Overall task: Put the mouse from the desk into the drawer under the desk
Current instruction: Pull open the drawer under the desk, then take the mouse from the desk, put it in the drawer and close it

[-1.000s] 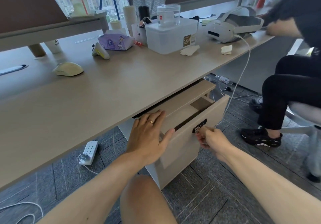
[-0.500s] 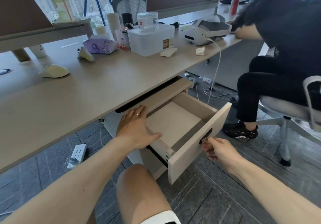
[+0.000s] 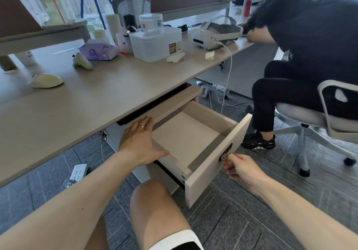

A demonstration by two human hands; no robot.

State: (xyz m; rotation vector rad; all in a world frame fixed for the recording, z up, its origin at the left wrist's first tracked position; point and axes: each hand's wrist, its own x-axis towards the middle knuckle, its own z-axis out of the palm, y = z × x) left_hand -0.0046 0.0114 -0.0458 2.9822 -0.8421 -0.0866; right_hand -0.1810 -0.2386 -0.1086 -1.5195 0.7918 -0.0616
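The drawer stands pulled out from under the desk, and its floor is bare. The right hand is pinched on the small key or pull at the dark lock plate on the drawer front. The left hand lies flat and unclenched on the near left edge of the drawer, grasping nothing.

The mouse rests on the desk top, well apart from the drawer, up and to the left of it. Its long axis runs roughly left to right, parallel to the front edge of the desk. The left hand is the nearer one; the reach probably goes up over the desk edge and leftward.

Legible writing: the label on the clear storage box, beyond the drawer on the desk, reads "PLASTIC". Smaller print there is too fine to read.
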